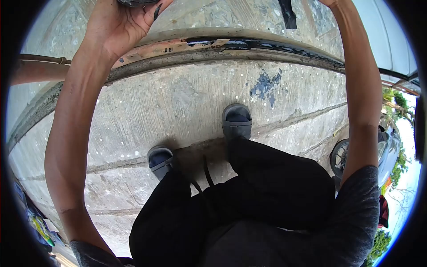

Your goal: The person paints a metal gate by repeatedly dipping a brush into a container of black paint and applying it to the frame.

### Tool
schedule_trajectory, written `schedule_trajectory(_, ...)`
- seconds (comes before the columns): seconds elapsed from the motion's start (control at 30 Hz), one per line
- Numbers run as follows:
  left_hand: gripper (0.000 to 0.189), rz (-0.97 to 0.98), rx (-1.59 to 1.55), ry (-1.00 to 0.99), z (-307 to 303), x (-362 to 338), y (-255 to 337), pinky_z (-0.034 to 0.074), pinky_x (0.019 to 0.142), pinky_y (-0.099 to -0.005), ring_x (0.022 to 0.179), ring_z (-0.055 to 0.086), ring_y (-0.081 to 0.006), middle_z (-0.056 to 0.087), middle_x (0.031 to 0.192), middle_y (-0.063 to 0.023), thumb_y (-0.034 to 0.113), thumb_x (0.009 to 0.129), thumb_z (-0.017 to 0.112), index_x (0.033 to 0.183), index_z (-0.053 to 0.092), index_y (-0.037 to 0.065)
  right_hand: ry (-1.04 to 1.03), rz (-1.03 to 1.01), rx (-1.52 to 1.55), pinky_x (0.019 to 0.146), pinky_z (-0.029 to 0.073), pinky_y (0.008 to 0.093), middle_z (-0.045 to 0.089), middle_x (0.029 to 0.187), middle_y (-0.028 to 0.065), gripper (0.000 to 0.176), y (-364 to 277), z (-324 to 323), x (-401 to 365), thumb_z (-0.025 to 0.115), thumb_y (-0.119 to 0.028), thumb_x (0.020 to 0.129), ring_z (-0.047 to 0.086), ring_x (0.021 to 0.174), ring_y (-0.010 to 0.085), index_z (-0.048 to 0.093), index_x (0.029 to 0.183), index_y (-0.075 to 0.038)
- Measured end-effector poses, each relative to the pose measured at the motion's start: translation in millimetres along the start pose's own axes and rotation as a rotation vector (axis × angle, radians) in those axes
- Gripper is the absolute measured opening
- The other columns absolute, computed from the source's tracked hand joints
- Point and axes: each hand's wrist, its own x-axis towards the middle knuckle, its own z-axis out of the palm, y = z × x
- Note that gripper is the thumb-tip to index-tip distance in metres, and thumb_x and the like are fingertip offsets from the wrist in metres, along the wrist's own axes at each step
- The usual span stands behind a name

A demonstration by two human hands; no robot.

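The left hand (pixel 126 26) grasps a dark rounded object (pixel 138 2), cropped at the top edge, interior hidden — the right hand's (pixel 330 2) grip I cannot tell — with a black strip (pixel 288 14) between them.

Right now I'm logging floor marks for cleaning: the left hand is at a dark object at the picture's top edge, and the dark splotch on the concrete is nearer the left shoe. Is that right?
Not quite: the head view shows the dark splotch nearer the right shoe, not the left shoe. The left hand is at a dark object, as you say.
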Motion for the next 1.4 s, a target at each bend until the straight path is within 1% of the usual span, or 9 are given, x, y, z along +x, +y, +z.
schedule_trajectory(0.07, 0.048, -0.016, -0.024, -0.063, -6, 3, -3, 0.062, 0.075, -0.0356, 0.099, 0.065, -0.0320, 0.065, 0.109, -0.0173, 0.039, 0.102, 0.036, 0.120, 0.057, 0.001, 0.050, -0.186, 0.072, 0.067, 0.054, 0.0276, 0.062, 0.091, 0.0088, 0.029, 6, 8, -4, 0.057, -0.015, 0.092, 0.067, 0.081, 0.0207, 0.056, 0.115, 0.003)
schedule_trajectory(0.17, 0.054, 0.013, -0.060, -0.230, -38, 12, -18, 0.058, 0.089, -0.0411, 0.124, 0.049, -0.0406, 0.044, 0.139, -0.0257, 0.035, 0.103, 0.030, 0.141, 0.034, -0.004, 0.080, -0.341, 0.195, 0.058, 0.053, 0.0229, 0.062, 0.091, 0.0100, 0.032, 15, 26, -9, 0.060, -0.017, 0.092, 0.068, 0.078, 0.0195, 0.055, 0.115, 0.006)
schedule_trajectory(0.33, 0.051, 0.098, -0.242, -0.089, -41, 24, -67, 0.061, 0.083, -0.0437, 0.117, 0.055, -0.0415, 0.050, 0.133, -0.0240, 0.034, 0.102, 0.032, 0.136, 0.042, -0.003, -0.041, -0.609, 0.397, 0.051, 0.053, 0.0223, 0.063, 0.087, 0.0127, 0.030, 27, 53, -18, 0.057, -0.016, 0.094, 0.067, 0.069, 0.0189, 0.057, 0.113, 0.006)
schedule_trajectory(0.5, 0.055, 0.190, -0.299, 0.007, -35, 36, -85, 0.062, 0.080, -0.0458, 0.115, 0.055, -0.0441, 0.051, 0.130, -0.0240, 0.038, 0.101, 0.034, 0.134, 0.043, -0.005, -0.369, -0.509, 0.362, 0.053, 0.054, 0.0191, 0.053, 0.096, 0.0153, 0.051, 57, 20, -24, 0.055, -0.028, 0.097, 0.065, 0.076, 0.0206, 0.042, 0.127, 0.011)
schedule_trajectory(0.57, 0.055, 0.225, -0.218, 0.153, -29, 41, -84, 0.062, 0.076, -0.0451, 0.101, 0.065, -0.0351, 0.060, 0.119, -0.0201, 0.041, 0.103, 0.024, 0.130, 0.045, -0.001, -0.414, -0.503, 0.266, 0.050, 0.054, 0.0192, 0.050, 0.095, 0.0145, 0.054, 58, 26, -20, 0.056, -0.030, 0.096, 0.067, 0.075, 0.0212, 0.041, 0.126, 0.012)
schedule_trajectory(0.73, 0.054, 0.282, -0.090, 0.258, -34, 53, -91, 0.062, 0.078, -0.0442, 0.101, 0.066, -0.0285, 0.061, 0.120, -0.0160, 0.044, 0.103, 0.024, 0.130, 0.047, 0.002, -0.319, -0.555, 0.122, 0.047, 0.054, 0.0201, 0.051, 0.088, 0.0116, 0.048, 54, 40, -17, 0.064, -0.032, 0.091, 0.067, 0.064, 0.0182, 0.052, 0.113, 0.010)
schedule_trajectory(0.93, 0.055, 0.329, -0.170, 0.244, -17, 53, -104, 0.060, 0.082, -0.0416, 0.101, 0.066, -0.0243, 0.063, 0.117, -0.0119, 0.046, 0.103, 0.024, 0.127, 0.049, 0.004, -0.167, -0.527, 0.096, 0.045, 0.044, 0.0182, 0.062, 0.084, 0.0133, 0.020, 51, 67, -22, 0.066, -0.010, 0.088, 0.063, 0.060, 0.0125, 0.064, 0.096, 0.008)
schedule_trajectory(1.17, 0.056, 0.332, -0.119, 0.244, 3, 50, -109, 0.061, 0.081, -0.0397, 0.099, 0.067, -0.0223, 0.064, 0.114, -0.0107, 0.049, 0.102, 0.025, 0.125, 0.051, 0.005, -0.176, -0.649, 0.068, 0.046, 0.045, 0.0176, 0.065, 0.090, 0.0090, 0.014, 59, 76, -19, 0.069, -0.001, 0.085, 0.062, 0.061, 0.0102, 0.067, 0.097, 0.003)
schedule_trajectory(1.4, 0.054, 0.330, -0.150, 0.255, 7, 42, -107, 0.062, 0.076, -0.0413, 0.093, 0.069, -0.0232, 0.066, 0.110, -0.0110, 0.046, 0.103, 0.025, 0.123, 0.053, 0.005, -0.150, -0.464, 0.098, 0.056, 0.049, 0.0209, 0.067, 0.083, 0.0115, 0.022, 56, 66, -26, 0.061, -0.006, 0.091, 0.064, 0.068, 0.0131, 0.061, 0.108, 0.008)
